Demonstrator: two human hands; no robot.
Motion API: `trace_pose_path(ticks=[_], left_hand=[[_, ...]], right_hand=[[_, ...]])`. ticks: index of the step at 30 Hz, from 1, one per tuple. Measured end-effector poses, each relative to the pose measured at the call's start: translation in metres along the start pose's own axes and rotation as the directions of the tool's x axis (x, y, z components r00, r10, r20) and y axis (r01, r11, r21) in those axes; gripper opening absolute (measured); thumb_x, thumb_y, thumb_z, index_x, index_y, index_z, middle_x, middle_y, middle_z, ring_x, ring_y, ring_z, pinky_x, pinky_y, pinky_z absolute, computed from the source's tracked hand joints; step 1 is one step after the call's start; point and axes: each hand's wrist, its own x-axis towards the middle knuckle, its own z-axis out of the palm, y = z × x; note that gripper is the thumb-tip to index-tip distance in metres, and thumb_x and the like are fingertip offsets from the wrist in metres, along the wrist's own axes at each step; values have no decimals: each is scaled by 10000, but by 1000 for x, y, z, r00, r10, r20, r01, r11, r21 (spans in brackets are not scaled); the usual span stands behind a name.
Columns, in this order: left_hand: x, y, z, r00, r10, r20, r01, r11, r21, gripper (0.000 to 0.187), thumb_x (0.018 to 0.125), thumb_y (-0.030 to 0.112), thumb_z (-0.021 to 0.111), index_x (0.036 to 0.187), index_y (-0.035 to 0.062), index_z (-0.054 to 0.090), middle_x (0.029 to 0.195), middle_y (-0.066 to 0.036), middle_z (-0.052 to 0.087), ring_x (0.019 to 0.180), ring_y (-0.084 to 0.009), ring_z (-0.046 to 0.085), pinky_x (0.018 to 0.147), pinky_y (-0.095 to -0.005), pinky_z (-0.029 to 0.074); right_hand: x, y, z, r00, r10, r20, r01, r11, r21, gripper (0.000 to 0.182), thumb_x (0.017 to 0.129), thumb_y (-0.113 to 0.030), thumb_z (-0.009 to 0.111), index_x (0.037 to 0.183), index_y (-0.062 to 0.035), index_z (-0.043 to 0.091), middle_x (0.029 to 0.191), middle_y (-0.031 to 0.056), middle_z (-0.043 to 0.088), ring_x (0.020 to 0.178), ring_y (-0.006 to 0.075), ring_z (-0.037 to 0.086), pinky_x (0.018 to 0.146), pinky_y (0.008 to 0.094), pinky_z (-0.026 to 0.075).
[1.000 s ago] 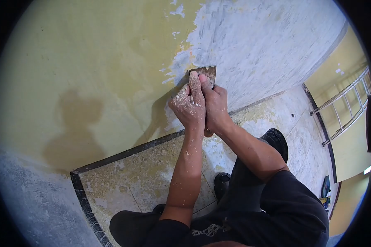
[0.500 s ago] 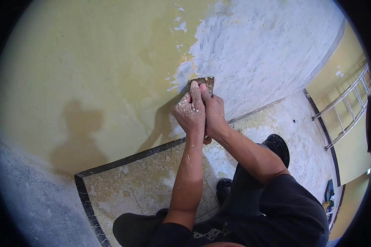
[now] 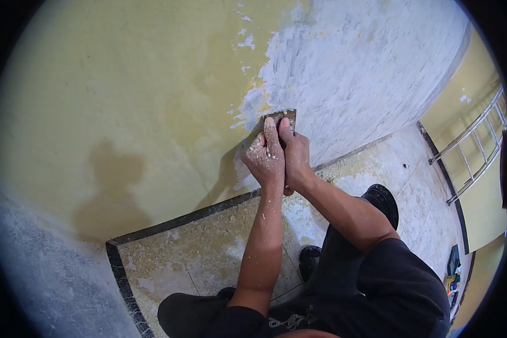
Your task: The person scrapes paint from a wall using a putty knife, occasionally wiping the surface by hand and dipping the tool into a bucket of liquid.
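Observation:
A flat metal scraper [image 3: 290,116] is pressed against the wall, its blade at the ragged edge between yellow paint [image 3: 152,73] and a bared whitish-grey patch [image 3: 355,73]. My right hand [image 3: 297,155] wraps its handle, thumb up toward the blade. Pressed alongside, my left hand [image 3: 266,160] also grips the scraper, with one finger laid on the blade and the others curled. Pale paint flakes and dust coat the left hand and speckle its forearm. The handle is mostly hidden; only its butt [image 3: 288,191] peeks out below the hands.
Paint scrapings [image 3: 203,245] litter the tiled floor along the dark skirting [image 3: 186,217]. On the left stands a grey wall [image 3: 45,270]. A metal ladder [image 3: 473,143] leans at the right, and several small items [image 3: 452,276] lie on the floor at lower right.
Both hands and the scraper have shifted slightly right and down along the wall, still gripping together. The whole view has drifted a little too.

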Motion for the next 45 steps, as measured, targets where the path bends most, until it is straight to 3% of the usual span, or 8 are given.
trace_pose_path(ticks=[9,19,21,25,35,39,41,45], left_hand=[[-6,6,17,989,-146,-3,145,982,-121,492,961,386,577,783,-64,666,564,-128,600,514,-129,495,516,-355,427],[-1,6,23,995,-88,-44,81,986,-143,465,957,364,590,787,-60,681,571,-137,615,506,-130,498,510,-349,429],[-1,9,21,996,-62,-60,52,987,-155,368,952,249,615,764,-59,687,561,-126,622,486,-106,519,476,-325,415],[-3,11,21,983,-185,-18,179,971,-159,464,950,345,608,781,-82,676,549,-133,606,491,-117,482,500,-349,423],[8,15,20,994,-81,-71,75,994,-81,462,944,358,618,794,-72,692,564,-108,623,512,-96,485,504,-340,426],[17,35,16,983,-184,-2,179,959,-219,476,934,387,628,794,-64,688,568,-95,618,525,-97,476,521,-332,433],[14,32,11,983,-178,-40,168,969,-180,477,929,391,636,784,-61,689,566,-90,615,528,-97,464,522,-335,431],[-2,0,13,983,-162,-87,147,977,-152,487,926,344,654,635,-44,611,476,-106,506,487,-94,359,454,-348,351]], right_hand=[[16,-6,-14,993,-78,86,89,986,-139,405,950,-349,613,755,1,674,682,28,645,598,75,551,543,250,449],[13,-16,-10,997,-37,72,45,993,-107,381,952,-333,611,775,-3,681,693,31,654,610,74,561,552,249,454],[15,-12,-11,998,-40,42,45,992,-117,392,948,-337,618,763,3,677,688,31,652,609,69,551,551,251,451],[15,-15,-12,996,-76,42,82,982,-173,405,941,-341,628,746,12,671,678,27,649,604,66,544,544,257,451],[21,-16,-4,992,-126,0,125,980,-158,392,940,-326,628,740,9,666,658,13,627,595,60,516,528,257,435],[21,-35,6,980,-184,76,196,961,-197,393,947,-326,617,745,9,660,663,12,622,590,62,506,524,256,428],[13,-30,13,989,-141,38,143,989,-47,395,953,-328,607,747,6,654,659,11,618,588,61,505,524,253,426],[15,5,-2,993,-115,36,118,986,-115,396,958,-331,601,748,0,660,671,25,635,596,68,542,534,254,447]])
